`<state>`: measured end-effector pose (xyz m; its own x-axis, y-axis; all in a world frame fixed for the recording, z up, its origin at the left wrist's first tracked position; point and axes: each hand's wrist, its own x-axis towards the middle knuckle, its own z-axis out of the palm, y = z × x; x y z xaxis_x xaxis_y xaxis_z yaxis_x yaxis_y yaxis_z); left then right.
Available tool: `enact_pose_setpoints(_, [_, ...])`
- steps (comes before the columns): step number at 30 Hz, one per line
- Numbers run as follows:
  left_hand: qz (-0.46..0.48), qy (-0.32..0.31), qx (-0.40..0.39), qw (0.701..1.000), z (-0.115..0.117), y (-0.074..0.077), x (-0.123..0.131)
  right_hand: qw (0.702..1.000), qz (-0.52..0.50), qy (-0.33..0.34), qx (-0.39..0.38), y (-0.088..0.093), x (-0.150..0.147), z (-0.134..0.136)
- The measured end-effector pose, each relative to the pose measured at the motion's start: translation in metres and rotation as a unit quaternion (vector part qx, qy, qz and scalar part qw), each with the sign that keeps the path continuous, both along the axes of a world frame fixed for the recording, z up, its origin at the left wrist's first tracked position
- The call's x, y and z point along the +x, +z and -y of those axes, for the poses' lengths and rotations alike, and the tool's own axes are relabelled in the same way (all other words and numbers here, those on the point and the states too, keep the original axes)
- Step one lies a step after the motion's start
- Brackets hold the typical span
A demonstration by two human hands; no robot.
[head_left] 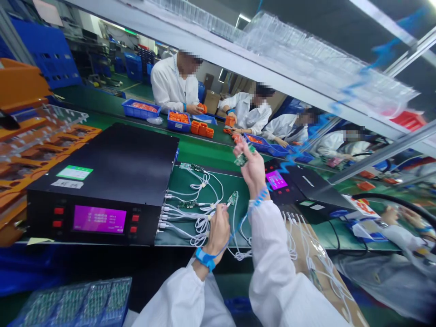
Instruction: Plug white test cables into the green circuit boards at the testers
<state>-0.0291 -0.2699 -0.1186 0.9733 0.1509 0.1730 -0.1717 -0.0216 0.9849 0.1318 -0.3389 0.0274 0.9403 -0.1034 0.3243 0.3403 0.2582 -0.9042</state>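
Observation:
My right hand (252,169) is raised above the bench, its fingers closed on a small green circuit board (241,159). Lower and to the left, my left hand (218,229) wears a blue wrist strap (205,259). Its fingertips pinch the end of a white cable (229,204), with another small circuit board (233,198) just beyond them. Bundled white cables (201,225) lie left of this hand and run to a black test box (102,181) with a lit purple screen (99,220). More circuit boards (187,205) rest among the cables.
A second black box (316,190) stands to the right. Trays of circuit boards (78,302) sit at lower left, beside orange fixtures (20,168). A blue coiled cord (289,161) crosses in front. Across the bench, co-workers in white coats handle orange parts near blue bins (179,122).

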Motion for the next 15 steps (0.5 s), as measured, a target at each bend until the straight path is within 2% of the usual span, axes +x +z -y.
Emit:
enact_pose_setpoints(1, [0.007,0.005,-0.013,1.000,-0.001,-0.003,-0.002,0.995,0.018,0.048,-0.083,0.000,-0.009,-0.002])
enact_pose_setpoints(2, [0.020,0.012,-0.022,0.999,-0.002,-0.005,-0.004,0.978,0.033,0.102,-0.181,-0.003,-0.020,-0.006])
enact_pose_setpoints(4, [0.047,0.040,-0.028,0.998,-0.007,-0.005,-0.010,0.912,0.054,0.177,-0.365,-0.019,-0.040,-0.015])
enact_pose_setpoints(6, [0.054,0.077,-0.027,0.995,-0.013,-0.005,-0.020,0.842,0.082,0.201,-0.494,-0.043,-0.053,-0.025])
enact_pose_setpoints(8, [0.044,0.103,-0.022,0.993,-0.019,-0.007,-0.032,0.791,0.109,0.200,-0.568,-0.071,-0.057,-0.034])
enact_pose_setpoints(11, [0.030,0.116,-0.005,0.993,-0.029,-0.014,-0.044,0.739,0.140,0.190,-0.631,-0.105,-0.055,-0.043])
enact_pose_setpoints(13, [0.025,0.114,0.009,0.993,-0.034,-0.018,-0.045,0.719,0.153,0.189,-0.652,-0.119,-0.053,-0.046])
enact_pose_setpoints(15, [0.028,0.113,0.021,0.993,-0.039,-0.021,-0.043,0.712,0.158,0.192,-0.657,-0.127,-0.052,-0.046])
